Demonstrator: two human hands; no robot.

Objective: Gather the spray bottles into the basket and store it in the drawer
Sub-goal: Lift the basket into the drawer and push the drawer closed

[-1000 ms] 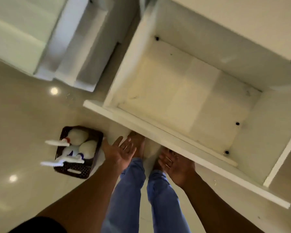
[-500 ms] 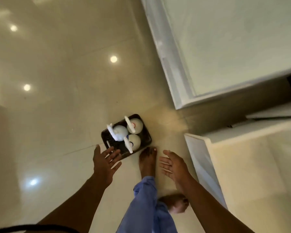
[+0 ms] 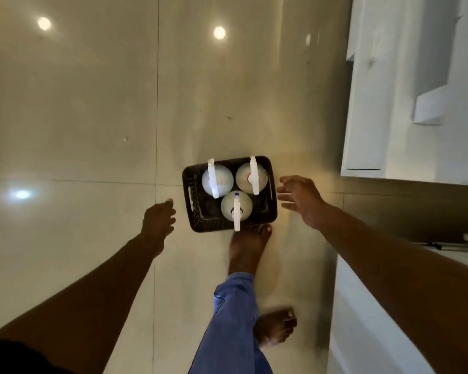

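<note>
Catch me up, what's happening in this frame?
A person stands over a dark basket on the tiled floor, with three spray bottles standing upright inside it. The left hand and right hand are open on either side of the basket, neither touching it. It looks like they are about to pick it up by its ends. A bare foot sits right at the basket's near edge.

My arms are bare to the shoulder, where a dark sleeve [image 3: 19,357] edges in at the left. I wear blue denim trousers [image 3: 233,319], the hem loose above a bare foot [image 3: 247,249]. No rings or watch show.
</note>
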